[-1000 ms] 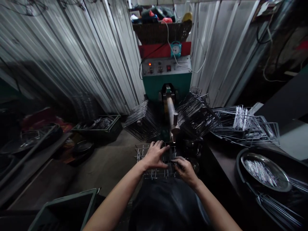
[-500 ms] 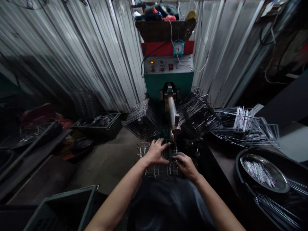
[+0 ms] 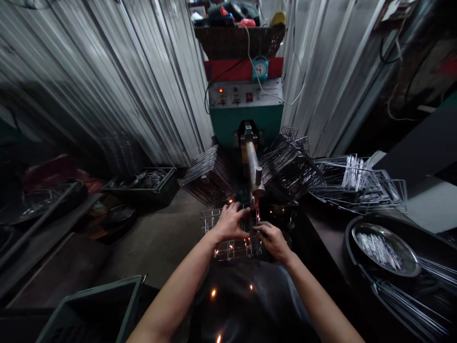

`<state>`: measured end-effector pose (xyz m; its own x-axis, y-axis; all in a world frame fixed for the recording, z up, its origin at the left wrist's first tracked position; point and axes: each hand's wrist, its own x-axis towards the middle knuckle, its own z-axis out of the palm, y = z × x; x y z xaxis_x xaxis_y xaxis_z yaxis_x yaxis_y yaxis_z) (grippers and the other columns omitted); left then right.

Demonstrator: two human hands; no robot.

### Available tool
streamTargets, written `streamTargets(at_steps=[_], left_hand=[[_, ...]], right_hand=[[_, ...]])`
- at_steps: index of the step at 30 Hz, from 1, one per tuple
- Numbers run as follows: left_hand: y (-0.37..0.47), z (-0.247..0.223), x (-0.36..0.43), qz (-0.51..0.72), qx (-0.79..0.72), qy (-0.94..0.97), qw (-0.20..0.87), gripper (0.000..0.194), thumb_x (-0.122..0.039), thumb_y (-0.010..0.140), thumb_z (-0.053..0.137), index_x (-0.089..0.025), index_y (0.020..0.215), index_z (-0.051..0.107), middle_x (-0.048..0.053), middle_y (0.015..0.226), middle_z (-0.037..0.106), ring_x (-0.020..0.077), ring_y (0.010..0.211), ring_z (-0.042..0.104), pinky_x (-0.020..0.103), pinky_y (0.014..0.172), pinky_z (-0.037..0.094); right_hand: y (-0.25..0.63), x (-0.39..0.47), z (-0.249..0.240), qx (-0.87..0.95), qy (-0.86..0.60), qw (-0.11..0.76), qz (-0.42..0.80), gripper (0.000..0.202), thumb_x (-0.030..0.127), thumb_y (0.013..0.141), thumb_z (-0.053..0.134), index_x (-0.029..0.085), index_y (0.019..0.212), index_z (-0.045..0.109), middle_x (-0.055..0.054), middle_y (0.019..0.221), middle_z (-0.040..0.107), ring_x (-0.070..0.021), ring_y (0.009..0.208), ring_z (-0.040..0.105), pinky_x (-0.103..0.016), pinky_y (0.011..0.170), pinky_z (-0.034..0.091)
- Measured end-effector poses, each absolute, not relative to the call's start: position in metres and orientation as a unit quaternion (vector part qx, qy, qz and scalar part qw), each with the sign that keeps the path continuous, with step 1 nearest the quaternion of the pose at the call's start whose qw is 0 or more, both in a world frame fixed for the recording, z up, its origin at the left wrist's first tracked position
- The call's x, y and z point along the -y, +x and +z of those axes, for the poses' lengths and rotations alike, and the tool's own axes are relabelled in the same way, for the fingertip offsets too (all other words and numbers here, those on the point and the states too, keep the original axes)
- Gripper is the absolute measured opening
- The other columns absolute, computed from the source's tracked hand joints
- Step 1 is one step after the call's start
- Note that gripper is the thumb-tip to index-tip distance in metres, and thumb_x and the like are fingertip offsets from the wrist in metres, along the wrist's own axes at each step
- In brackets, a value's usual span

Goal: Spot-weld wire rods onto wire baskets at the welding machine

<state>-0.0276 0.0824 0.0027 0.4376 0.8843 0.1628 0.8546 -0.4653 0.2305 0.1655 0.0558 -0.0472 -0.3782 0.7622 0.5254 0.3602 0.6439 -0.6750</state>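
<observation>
A wire rack (image 3: 228,248) lies under both hands, below the rod-shaped arm of a green welding machine (image 3: 254,166). My left hand (image 3: 231,223) grips the rack from above, thumb and fingers spread around its wires. My right hand (image 3: 273,238) has its fingers pinched on the rack's right edge, just below the machine's tip. Orange sparks fly from the tip and scatter over the rack and the dark apron (image 3: 250,300). The exact wires between my fingertips are too dark to tell.
Stacked wire frames stand left (image 3: 209,176) and right (image 3: 291,166) of the machine arm. More frames (image 3: 357,183) lie at the right, above a round metal bowl of short rods (image 3: 386,250). A green crate (image 3: 96,290) stands at the lower left.
Sparks have appeared at the machine's tip and over the rack and apron. The whole view has shifted slightly; both hands keep nearly the same hold.
</observation>
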Motion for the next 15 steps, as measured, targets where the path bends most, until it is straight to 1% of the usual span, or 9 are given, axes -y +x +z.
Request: streamTargets(at_steps=[4,9,13,15], left_hand=[[-0.028,0.006,-0.098,0.120,-0.521,0.843,0.061,0.084,-0.047,0.049,0.076,-0.025,0.125,0.047,0.015,0.132,0.041,0.0339,0.123,0.036,0.050,0.099,0.028],[-0.026,0.005,-0.119,0.126,-0.538,0.829,0.083,0.084,-0.049,0.051,0.075,-0.024,0.126,0.046,0.017,0.133,0.040,0.0329,0.125,0.034,0.049,0.101,0.026],[-0.027,-0.003,-0.122,0.142,-0.540,0.822,0.110,0.083,-0.051,0.049,0.076,-0.028,0.124,0.048,0.012,0.132,0.042,0.0303,0.122,0.038,0.045,0.101,0.029],[-0.027,-0.006,-0.122,0.151,-0.545,0.816,0.120,0.083,-0.050,0.049,0.076,-0.029,0.124,0.047,0.010,0.132,0.042,0.0298,0.122,0.038,0.044,0.101,0.029]], right_hand=[[0.163,-0.069,-0.047,0.792,-0.365,0.443,0.209,0.018,0.018,0.083,0.049,0.019,0.093,0.064,-0.008,0.094,0.062,-0.0167,0.088,0.061,-0.029,0.078,0.049],[0.162,-0.090,-0.043,0.782,-0.371,0.456,0.209,0.017,0.020,0.083,0.050,0.019,0.091,0.065,-0.007,0.092,0.064,-0.0161,0.085,0.061,-0.029,0.076,0.049],[0.163,-0.090,-0.045,0.770,-0.376,0.460,0.233,0.018,0.022,0.084,0.050,0.020,0.092,0.066,-0.007,0.094,0.064,-0.0161,0.087,0.061,-0.029,0.079,0.048],[0.164,-0.084,-0.048,0.752,-0.387,0.474,0.246,0.020,0.024,0.082,0.053,0.021,0.098,0.064,-0.007,0.098,0.064,-0.0170,0.092,0.060,-0.031,0.083,0.047]])
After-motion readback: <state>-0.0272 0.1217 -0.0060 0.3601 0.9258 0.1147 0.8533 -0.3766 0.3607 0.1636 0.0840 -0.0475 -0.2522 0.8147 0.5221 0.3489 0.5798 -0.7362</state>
